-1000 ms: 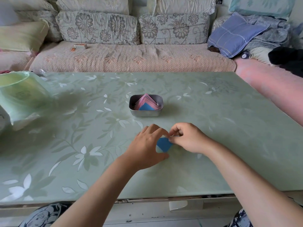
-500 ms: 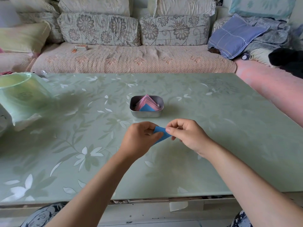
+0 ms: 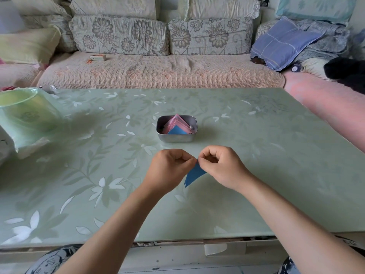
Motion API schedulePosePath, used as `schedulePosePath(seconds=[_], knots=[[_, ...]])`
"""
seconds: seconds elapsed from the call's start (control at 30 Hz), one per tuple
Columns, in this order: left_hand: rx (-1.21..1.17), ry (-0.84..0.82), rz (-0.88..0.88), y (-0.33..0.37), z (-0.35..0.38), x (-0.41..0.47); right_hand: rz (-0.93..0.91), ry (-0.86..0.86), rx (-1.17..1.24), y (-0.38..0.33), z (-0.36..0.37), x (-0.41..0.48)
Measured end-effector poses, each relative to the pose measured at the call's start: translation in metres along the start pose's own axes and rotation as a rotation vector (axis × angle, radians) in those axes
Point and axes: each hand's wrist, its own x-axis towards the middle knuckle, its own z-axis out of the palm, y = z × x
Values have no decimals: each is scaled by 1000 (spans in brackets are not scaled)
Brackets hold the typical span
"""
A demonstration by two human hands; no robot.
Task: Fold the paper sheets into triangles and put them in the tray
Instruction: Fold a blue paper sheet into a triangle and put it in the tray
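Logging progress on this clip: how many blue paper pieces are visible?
2. One blue sheet is pinched between the left hand and right hand; one blue triangle sits in the metal tray, in front of the pink triangles. More may be hidden behind them.

The tray (image 3: 175,137), with folded triangles (image 3: 177,125) in it, sits mid-table (image 3: 256,155). At its 6 o'clock, the paper sheet (image 3: 192,175) hangs between the left hand (image 3: 169,171) and the right hand (image 3: 221,167). A bag (image 3: 25,119) lies at 9 o'clock.

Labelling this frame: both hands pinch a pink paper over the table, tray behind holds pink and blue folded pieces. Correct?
One error: the paper is blue, not pink. In the head view the left hand and right hand pinch it over the table, and the tray behind holds pink and blue folded pieces.
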Motion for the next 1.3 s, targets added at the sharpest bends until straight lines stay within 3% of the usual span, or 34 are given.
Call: schedulePosePath(seconds=[0.3, 0.73, 0.9, 1.07, 1.23, 1.3], knots=[[-23, 21, -6, 4, -1, -1, -45, 74, -121, -1, -2, 2], [-98, 113, -104, 4, -29, 6, 47, 148, -136, 7, -16, 7], [-123, 19, -92, 2, -27, 5, 24, 92, -34, 7, -12, 6], [-81, 3, -36, -1, -22, 7, -17, 37, -90, 9, -6, 8], [193, 15, 238, 1, -19, -2, -64, -3, -129, 7, -2, 5], [276, 4, 273, 1, -16, -4, -82, -17, -133, 7, 0, 4]])
